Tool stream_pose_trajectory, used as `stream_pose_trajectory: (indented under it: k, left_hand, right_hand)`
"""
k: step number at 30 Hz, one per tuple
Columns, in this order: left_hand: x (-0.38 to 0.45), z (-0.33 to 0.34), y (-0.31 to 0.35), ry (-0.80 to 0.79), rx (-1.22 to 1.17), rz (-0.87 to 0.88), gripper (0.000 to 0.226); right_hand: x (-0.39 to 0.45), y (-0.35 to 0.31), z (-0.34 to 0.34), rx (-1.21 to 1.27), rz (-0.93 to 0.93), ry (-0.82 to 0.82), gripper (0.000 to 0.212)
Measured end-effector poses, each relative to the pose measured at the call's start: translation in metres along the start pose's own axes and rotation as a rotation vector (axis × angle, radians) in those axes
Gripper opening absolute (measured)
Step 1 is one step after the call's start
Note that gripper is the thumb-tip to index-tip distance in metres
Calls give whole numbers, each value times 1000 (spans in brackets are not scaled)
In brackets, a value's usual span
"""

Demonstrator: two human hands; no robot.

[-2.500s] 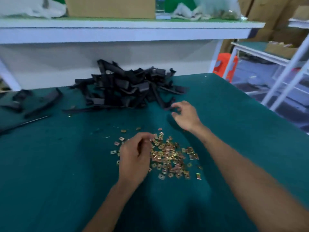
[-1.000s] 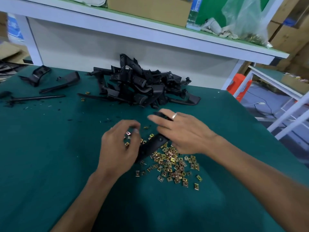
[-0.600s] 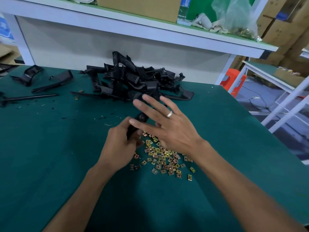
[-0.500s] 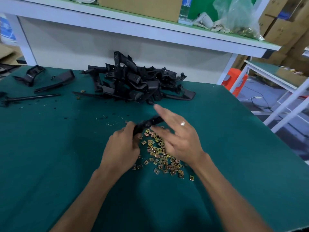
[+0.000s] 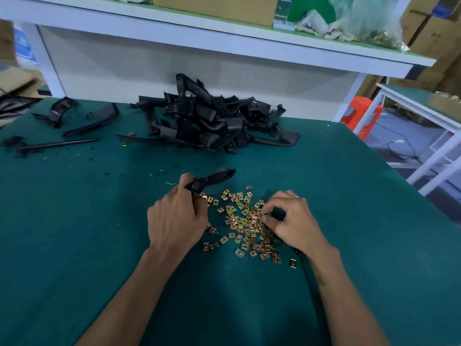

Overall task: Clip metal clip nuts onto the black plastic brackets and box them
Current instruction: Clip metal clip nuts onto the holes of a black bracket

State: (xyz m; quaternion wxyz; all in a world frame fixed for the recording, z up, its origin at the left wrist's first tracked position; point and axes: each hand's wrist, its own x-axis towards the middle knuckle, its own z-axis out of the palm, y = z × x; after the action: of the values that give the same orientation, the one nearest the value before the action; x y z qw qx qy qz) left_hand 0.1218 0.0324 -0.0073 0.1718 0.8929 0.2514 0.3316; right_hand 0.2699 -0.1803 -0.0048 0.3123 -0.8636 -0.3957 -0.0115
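A green-topped counter (image 5: 74, 221) stands under a white shelf (image 5: 224, 43) carrying a cardboard box (image 5: 217, 7), a bottle (image 5: 280, 13) and a plastic bag (image 5: 369, 18). To the right stand a white rack (image 5: 424, 116), an orange stool (image 5: 359, 116) and stacked cartons (image 5: 434, 26).

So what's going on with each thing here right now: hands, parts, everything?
left hand: grips one black bracket, lifted off the table.
right hand: fingertips pinching at the clip nuts.
clip nuts: loose, scattered on the green table.
bracket pile: heaped, untouched.
plastic bag: on the shelf, slumped.
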Motion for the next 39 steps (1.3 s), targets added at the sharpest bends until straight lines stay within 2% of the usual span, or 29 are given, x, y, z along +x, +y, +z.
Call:
stream_pose_trajectory:
  k: [2,6,9,14,21,24,28,33,39]
  left_hand:
    - [0,-1,-3,15,61,7,17]
    - [0,3,-7,62,103,34,55]
    - [-3,4,-7,46,111,53,73]
    - [-4,5,-5,-4,89,101,75]
    - [-8,8,-5,-119,228,159,74]
    - [-9,7,-4,-134,250,161,71]
    - [-8,8,-2,-151,282,157,66]
    - [-9,10,-4,-157,280,140,65]
    - [-9,11,0,-161,232,157,58]
  right_hand:
    - [-2,1,0,18,-1,-9,11]
    - [-7,6,0,16,-3,4,21]
    - [-7,7,1,19,-13,-12,22]
    - [-3,3,4,-28,-26,-69,9]
    - [-2,0,4,-47,33,-95,20]
    - [-1,-4,2,65,83,2,24]
    - [8,-32,1,384,105,245,29]
    - [22,-77,23,1071,172,317,19]
    - [15,-86,39,1150,191,282,23]
